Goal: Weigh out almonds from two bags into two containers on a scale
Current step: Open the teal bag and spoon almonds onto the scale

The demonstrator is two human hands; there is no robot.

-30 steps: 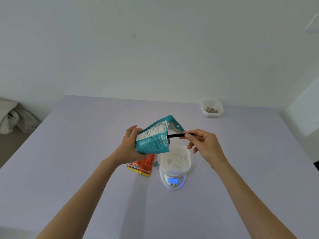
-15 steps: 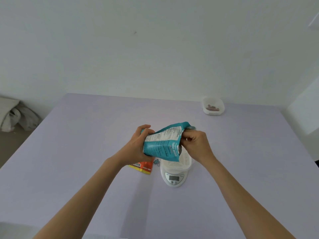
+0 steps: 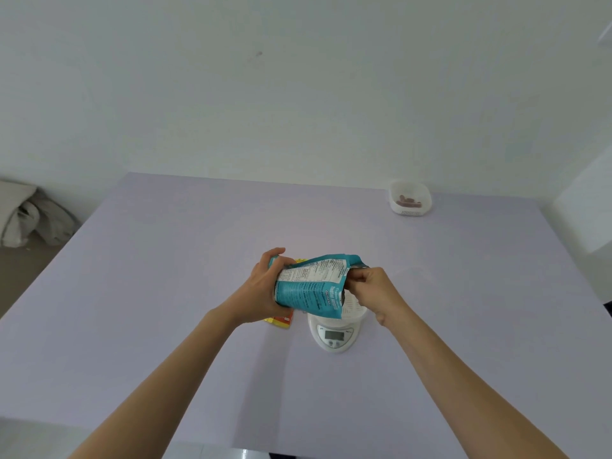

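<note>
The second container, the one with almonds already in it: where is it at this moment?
In the head view the second container sits at the table's far right corner near the wall, well apart from the scale and both hands.

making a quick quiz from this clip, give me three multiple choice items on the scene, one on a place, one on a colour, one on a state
1. Where is the white plastic container holding brown almonds?
A. far right of the lilac table
B. on the scale
C. on the floor

2. What colour is the foil bag being held?
A. red
B. teal
C. black

3. How is that bag held?
A. lying flat
B. tipped sideways over the white digital scale
C. hanging from a hook

Answers: A, it sits near the table's far right edge; B, teal with a white label; B, the left hand holds it and the right hand is at its mouth.
</note>
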